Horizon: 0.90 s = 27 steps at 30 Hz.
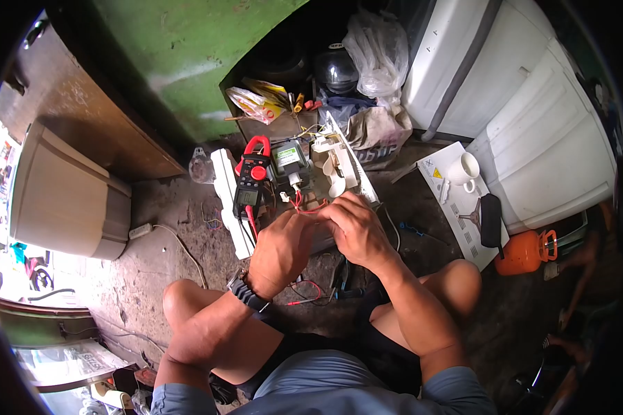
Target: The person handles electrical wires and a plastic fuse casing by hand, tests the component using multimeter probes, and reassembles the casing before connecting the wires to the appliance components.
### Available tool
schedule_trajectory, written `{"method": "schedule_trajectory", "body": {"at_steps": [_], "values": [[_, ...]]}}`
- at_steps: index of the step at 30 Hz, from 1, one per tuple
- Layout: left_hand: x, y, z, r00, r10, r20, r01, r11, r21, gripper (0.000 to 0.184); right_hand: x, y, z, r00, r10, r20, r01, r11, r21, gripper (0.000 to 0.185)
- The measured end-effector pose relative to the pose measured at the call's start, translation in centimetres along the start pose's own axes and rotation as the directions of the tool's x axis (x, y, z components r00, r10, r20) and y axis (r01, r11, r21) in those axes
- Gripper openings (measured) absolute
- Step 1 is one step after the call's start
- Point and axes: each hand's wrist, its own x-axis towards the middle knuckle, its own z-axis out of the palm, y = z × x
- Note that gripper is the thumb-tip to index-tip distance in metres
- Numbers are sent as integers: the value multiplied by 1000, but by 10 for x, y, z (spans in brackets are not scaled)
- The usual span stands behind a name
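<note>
My left hand (282, 250) and my right hand (356, 228) meet at the front of an opened white appliance, fingers pinched on thin red wires (313, 207). The wires run back to a white connector (295, 180) beside a dark box with a green label (286, 158). A red and black clamp meter (253, 181) lies on the appliance's white left edge (223, 181), just beyond my left hand. White plastic parts (337, 166) stand inside the appliance on the right. My fingertips partly hide the wire ends.
A white panel (444, 190) on the right bears a white mug (463, 168) and a black case (490, 220). Beyond it sits an orange gas canister (522, 253). Test leads (304, 301) and tools lie on the floor before me. A cloth bag (378, 133) is at the back.
</note>
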Motion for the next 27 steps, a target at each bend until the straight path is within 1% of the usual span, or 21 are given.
{"method": "schedule_trajectory", "body": {"at_steps": [3, 5, 8, 15, 17, 19, 21, 22, 23, 26, 27], "values": [[0, 0, 0, 1000, -10, 7, 10, 1000, 12, 11, -1, 2, 0, 1000, 4, 11, -4, 1000, 3, 21], [0, -2, 0, 999, 35, 14, -36, 999, 29, 11, -1, 3, 0, 1000, 4, 16, -4, 1000, 7, 21], [1, -3, 0, 999, 47, 14, -47, 999, 23, 10, 0, 3, -2, 1000, -13, 14, 13, 1000, 24, 20], [2, -1, 0, 999, 48, -3, -48, 999, 23, 11, -1, 5, 1, 1000, 1, -4, -1, 999, 50, 20], [1, -3, -1, 999, 30, 17, -31, 999, 25, 16, -2, 6, -1, 1000, 6, -5, -6, 998, 56, 21], [2, -4, -7, 999, 37, 31, -37, 999, 10, 20, -1, 7, -4, 999, 35, 38, -39, 991, 127, 26], [3, -3, -8, 998, 45, 45, -44, 999, -7, 23, 3, 2, -11, 997, 58, 53, -65, 984, 163, 27], [3, -1, -8, 1000, 8, 11, -8, 1000, -30, 24, 4, 0, -14, 994, 79, 72, -92, 976, 199, 28], [3, 1, -7, 999, -30, -23, 28, 998, -55, 25, 3, 1, -13, 994, 80, 71, -93, 975, 200, 28], [2, -6, -6, 999, 3, -36, -5, 999, -48, 22, 0, 5, -7, 994, 90, 67, -100, 980, 171, 26], [2, -6, -7, 999, 3, -34, -4, 999, -48, 22, -1, 6, -5, 997, 55, 47, -61, 989, 137, 25]]}}
